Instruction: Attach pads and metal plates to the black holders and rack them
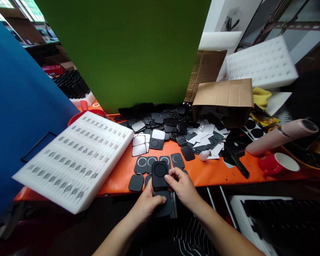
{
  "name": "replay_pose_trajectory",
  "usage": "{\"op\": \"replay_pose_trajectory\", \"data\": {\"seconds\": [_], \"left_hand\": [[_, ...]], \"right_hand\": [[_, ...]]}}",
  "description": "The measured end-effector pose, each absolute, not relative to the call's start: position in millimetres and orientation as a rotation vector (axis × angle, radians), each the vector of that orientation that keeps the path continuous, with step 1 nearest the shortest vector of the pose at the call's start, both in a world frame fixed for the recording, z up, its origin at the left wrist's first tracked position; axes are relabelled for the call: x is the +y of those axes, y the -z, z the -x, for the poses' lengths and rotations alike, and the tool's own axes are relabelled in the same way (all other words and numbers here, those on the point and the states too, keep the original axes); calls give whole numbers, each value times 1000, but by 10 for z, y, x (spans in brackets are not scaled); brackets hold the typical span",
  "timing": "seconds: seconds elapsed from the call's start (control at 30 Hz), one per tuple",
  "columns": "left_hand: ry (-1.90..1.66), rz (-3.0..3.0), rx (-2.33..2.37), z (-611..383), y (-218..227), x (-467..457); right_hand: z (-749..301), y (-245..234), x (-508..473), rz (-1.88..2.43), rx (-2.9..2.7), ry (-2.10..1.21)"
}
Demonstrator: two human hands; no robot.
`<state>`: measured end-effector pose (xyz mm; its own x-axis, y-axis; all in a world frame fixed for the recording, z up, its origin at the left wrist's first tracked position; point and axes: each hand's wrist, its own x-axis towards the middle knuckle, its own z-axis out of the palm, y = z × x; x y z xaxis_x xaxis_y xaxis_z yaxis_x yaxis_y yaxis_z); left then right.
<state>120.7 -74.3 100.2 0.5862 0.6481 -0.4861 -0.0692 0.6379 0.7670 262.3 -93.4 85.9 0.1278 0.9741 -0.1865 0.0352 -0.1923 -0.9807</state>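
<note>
A black folding charging pad with a ring mark on its upper panel is held open over the table's front edge. My left hand grips it from the left, its thumb lying on the lower panel. At the upper panel's right edge, the thumb and fingers of my right hand are pinched together on the pad; anything finer between them is too small to see. Just beyond are several similar opened pads, one with a pale ring, partly hidden behind the held one. A dark square panel belongs to the leftmost.
A white foam tray lies tilted at left on the orange table. Behind the pads are piled black pieces and white paper scraps. To the right stand a cardboard box, a pink tumbler and a red mug.
</note>
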Motion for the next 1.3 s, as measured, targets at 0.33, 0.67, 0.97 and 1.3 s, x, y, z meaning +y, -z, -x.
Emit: {"op": "replay_pose_trajectory", "data": {"seconds": [0.33,0.67,0.97,1.3], "left_hand": [[-452,-776,834,-1202,-1048,-737],[-454,-770,868,-1200,-986,-764],[-511,-818,829,-1191,-964,-795],[-544,-788,969,-1251,-900,-831]], "right_hand": [[-2626,-848,-935,1455,-1084,-1198],[-2611,-834,-939,1544,-1133,-1116],[-2586,-923,-939,1626,-1277,-971],[-2759,-1026,-801,1595,-1264,-1138]]}}
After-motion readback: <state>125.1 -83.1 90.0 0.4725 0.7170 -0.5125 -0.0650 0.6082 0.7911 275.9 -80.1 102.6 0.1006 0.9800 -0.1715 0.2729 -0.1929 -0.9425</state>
